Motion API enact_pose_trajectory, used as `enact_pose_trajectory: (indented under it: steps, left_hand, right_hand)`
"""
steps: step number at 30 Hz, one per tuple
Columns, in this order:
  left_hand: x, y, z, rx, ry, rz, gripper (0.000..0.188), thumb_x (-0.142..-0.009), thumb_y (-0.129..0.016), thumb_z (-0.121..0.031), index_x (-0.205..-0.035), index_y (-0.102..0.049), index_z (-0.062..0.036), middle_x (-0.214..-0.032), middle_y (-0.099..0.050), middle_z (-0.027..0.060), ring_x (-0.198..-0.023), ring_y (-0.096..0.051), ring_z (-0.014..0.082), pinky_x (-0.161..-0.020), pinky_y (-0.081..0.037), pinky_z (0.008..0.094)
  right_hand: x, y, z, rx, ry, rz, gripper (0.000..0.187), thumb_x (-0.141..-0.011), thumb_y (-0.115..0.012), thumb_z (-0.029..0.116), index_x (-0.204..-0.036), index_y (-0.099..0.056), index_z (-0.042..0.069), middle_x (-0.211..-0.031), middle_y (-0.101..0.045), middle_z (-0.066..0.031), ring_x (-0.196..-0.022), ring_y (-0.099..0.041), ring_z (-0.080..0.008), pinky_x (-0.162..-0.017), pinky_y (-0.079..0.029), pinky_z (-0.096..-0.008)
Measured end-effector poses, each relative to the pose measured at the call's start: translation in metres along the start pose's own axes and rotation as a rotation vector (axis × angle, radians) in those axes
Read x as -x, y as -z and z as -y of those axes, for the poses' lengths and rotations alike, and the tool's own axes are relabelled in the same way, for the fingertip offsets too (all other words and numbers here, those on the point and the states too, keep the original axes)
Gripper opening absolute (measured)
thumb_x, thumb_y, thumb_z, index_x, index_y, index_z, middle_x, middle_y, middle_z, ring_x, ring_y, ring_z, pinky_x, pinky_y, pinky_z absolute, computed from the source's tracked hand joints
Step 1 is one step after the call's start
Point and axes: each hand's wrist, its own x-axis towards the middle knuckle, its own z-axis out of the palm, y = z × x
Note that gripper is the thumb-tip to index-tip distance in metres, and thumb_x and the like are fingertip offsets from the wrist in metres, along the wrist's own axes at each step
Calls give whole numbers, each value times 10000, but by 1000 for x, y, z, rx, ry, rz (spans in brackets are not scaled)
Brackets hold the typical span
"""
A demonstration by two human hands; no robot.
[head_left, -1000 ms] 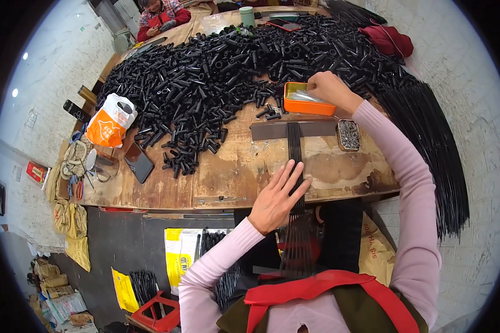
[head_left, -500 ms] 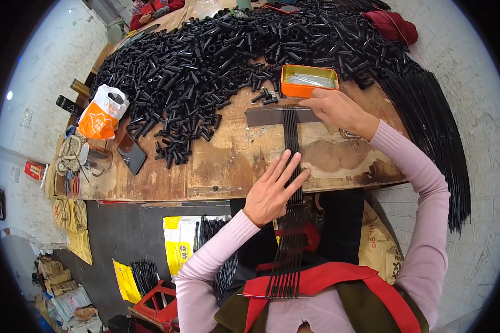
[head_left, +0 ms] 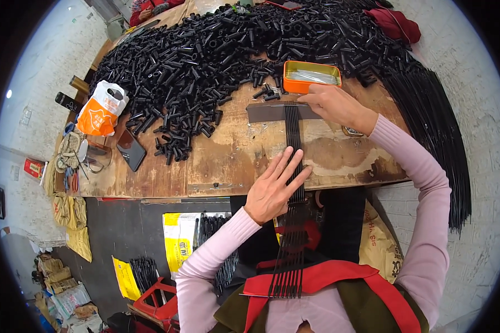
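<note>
A flat row of thin black rods (head_left: 293, 127) runs from a dark grey bar (head_left: 265, 113) on the wooden table down over the table's edge toward my lap. My left hand (head_left: 275, 183) lies on the rods with its fingers stretched out, pressing them near the table's front edge. Beside the rods' far ends, at the right part of the bar, my right hand (head_left: 336, 104) has thumb and forefinger pinched together. What is between those fingertips is too small to make out. Just beyond that hand stands an orange tin (head_left: 301, 86) holding thin, pale metal wires.
A large heap of short black tubular pieces (head_left: 205, 66) covers the table's far side. Long black rods (head_left: 428, 127) hang over the right edge. At the left are a phone (head_left: 131, 151), a white-and-orange plastic bag (head_left: 101, 111) and a clear mug (head_left: 97, 157). Another person's red sleeve shows far left.
My right hand has shifted very slightly along the bar, still pinched. The left hand stays on the rods, and the whole view has moved a little.
</note>
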Motion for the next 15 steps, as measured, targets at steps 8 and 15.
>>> enact_pose_trajectory:
  steps: [8,15]
  left_hand:
    - [0,0,0,29,3,2,799,-640,-608,20,-1414,-476,-128,-1542,-328,177,-1436,-298,368,-1172,-277,462]
    - [0,0,0,37,-5,-9,802,-643,-610,17,-1419,-463,-122,-1547,-316,178,-1442,-284,372,-1176,-267,469]
  right_hand:
    - [-3,-4,-12,-41,41,-28,189,-878,-602,46,-1044,-686,8,-883,-612,-142,-833,-623,-331,-770,-495,-413]
    - [-5,-3,-11,-43,39,-22,164,-884,-600,47,-1017,-685,1,-882,-624,-146,-843,-631,-338,-759,-494,-413]
